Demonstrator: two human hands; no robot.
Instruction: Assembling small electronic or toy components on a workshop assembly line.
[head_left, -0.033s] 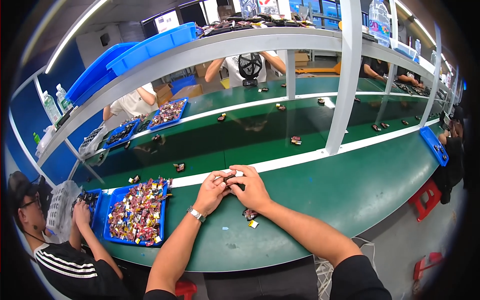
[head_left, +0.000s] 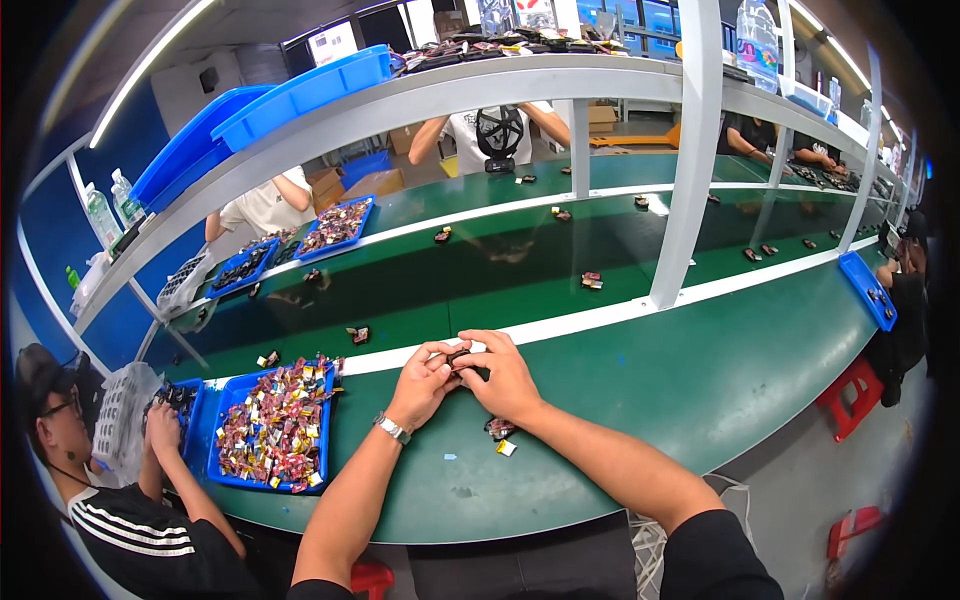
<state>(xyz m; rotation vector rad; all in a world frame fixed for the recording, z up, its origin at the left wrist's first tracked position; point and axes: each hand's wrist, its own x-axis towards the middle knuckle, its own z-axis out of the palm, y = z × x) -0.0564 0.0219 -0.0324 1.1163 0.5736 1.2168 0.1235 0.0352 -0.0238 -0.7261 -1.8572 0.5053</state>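
Note:
My left hand [head_left: 420, 385] and my right hand [head_left: 503, 378] meet above the green tabletop [head_left: 620, 400]. Between their fingertips they pinch a small black part [head_left: 457, 361], mostly hidden by the fingers. The left wrist wears a metal watch [head_left: 392, 428]. Just below my right hand lies a small reddish-brown circuit piece [head_left: 499, 428], with a yellow-and-white piece [head_left: 507, 448] beside it. To the left of my hands, a blue tray [head_left: 214, 455] is heaped with small red, white and yellow electronic pieces [head_left: 275, 420].
A white rail [head_left: 560, 325] edges the table ahead, with a grey post [head_left: 690, 160] rising from it. Beyond, a dark green belt [head_left: 500, 265] carries scattered small parts. An overhead shelf [head_left: 470, 90] holds blue bins [head_left: 300, 95]. A co-worker [head_left: 130, 520] sits at left.

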